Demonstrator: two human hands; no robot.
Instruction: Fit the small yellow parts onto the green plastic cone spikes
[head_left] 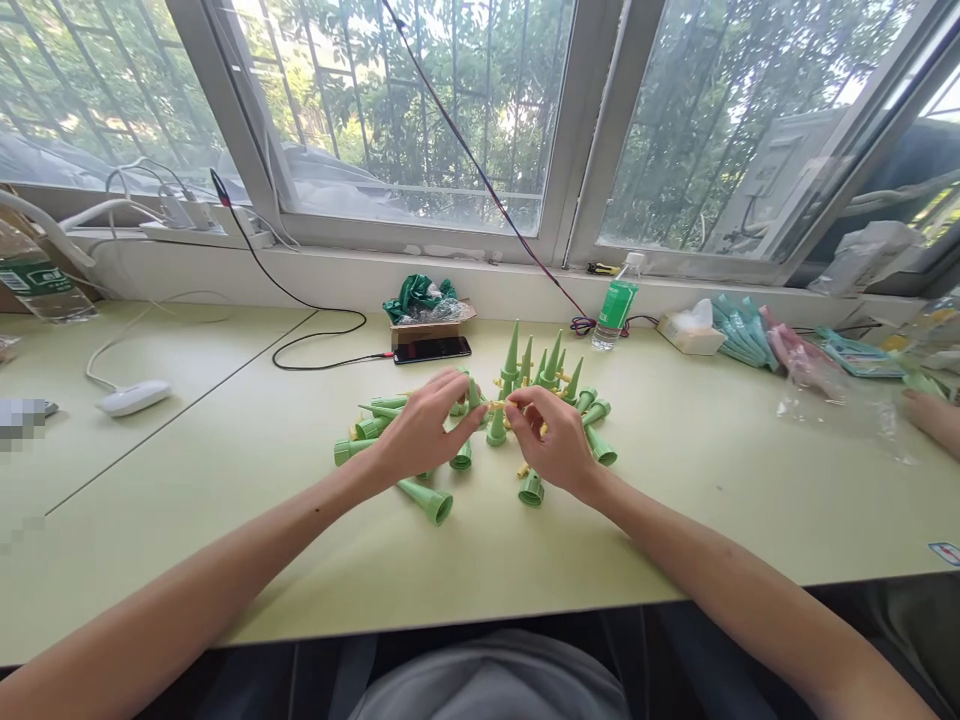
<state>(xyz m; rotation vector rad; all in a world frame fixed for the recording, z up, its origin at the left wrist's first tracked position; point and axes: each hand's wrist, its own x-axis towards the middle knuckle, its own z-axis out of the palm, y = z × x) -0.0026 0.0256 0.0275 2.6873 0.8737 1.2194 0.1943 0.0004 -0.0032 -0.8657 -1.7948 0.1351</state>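
Observation:
My left hand (428, 424) is closed round a green plastic cone-shaped spike (473, 391), its tip pointing up between the fingers. My right hand (556, 440) pinches a small yellow plastic piece (498, 405) that reaches across to that spike; whether the two are joined I cannot tell. Behind and between the hands stand several green spikes (553, 362) upright, some with yellow pieces through them. More green spikes (427, 500) lie loose on the table to both sides, several with their open round ends toward me. Part of the pile is hidden by my hands.
Behind the pile lie a black phone (433, 349) on a cable and a small cardboard box (433, 327). A water bottle (615, 303) and a tissue box (691, 330) stand along the sill. A white mouse (134, 398) sits left; another person's hand (932, 416) shows far right.

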